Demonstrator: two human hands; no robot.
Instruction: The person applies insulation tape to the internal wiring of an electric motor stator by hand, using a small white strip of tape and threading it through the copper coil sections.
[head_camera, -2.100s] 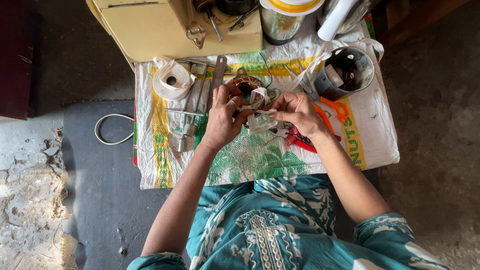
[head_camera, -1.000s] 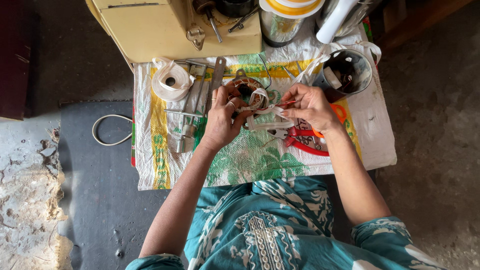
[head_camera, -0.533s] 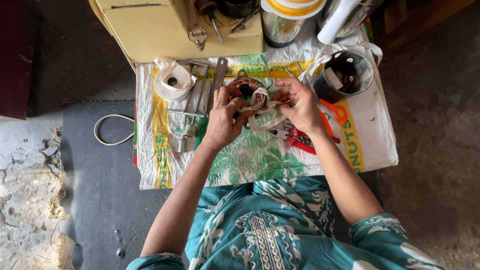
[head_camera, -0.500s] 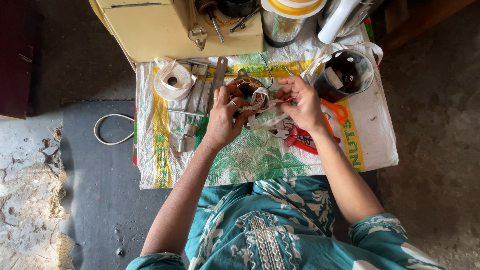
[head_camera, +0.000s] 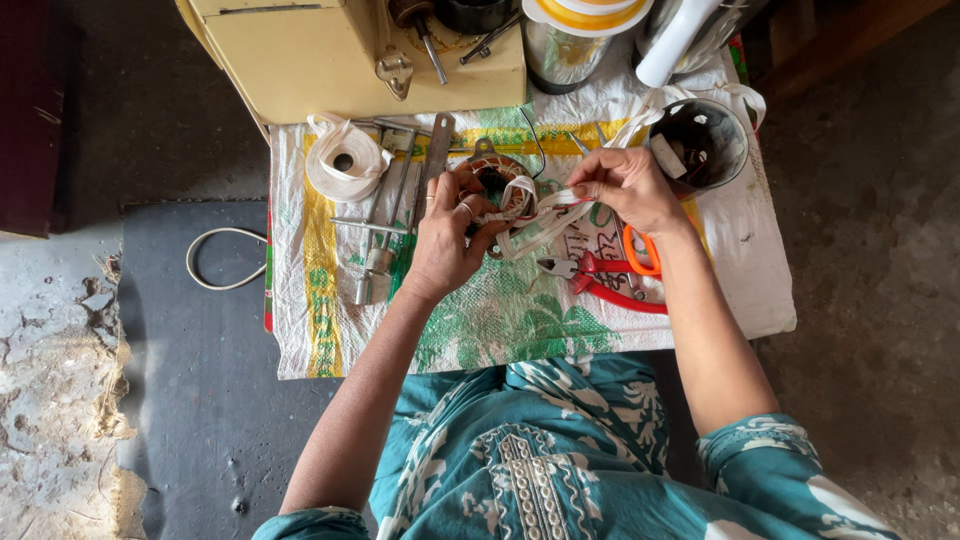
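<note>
Nearest of all, a teal garment with a white pattern (head_camera: 560, 460) is seen at the bottom edge, with both forearms reaching away from it over a woven sack cloth (head_camera: 500, 320) printed in green and yellow, which is spread on the low bench. On that cloth, just right of centre, red-handled pliers (head_camera: 600, 278) are laid, and orange-handled scissors (head_camera: 640, 250) are partly covered by the right wrist.

Farther in, the left hand (head_camera: 450, 235) is curled closed around a small round motor coil (head_camera: 497, 190) with coppery windings; a ring is worn on one finger. The coil is held just above the cloth, near its far middle part. The right hand (head_camera: 625, 190) is pinched shut, thumb against fingertips, on a white tape strip (head_camera: 545, 215), which runs from the coil across to that hand and hangs in a loop between the two.

To the left, several flat metal tools (head_camera: 395, 210) are laid side by side, and beyond them a roll of white tape (head_camera: 345, 160) is set. To the right, a dark round tin (head_camera: 705, 145) holding small parts is stood. Farthest off, a cream-coloured box (head_camera: 340, 50) is placed along the far edge. On the grey floor at left, a white cable loop (head_camera: 215, 260) is seen.
</note>
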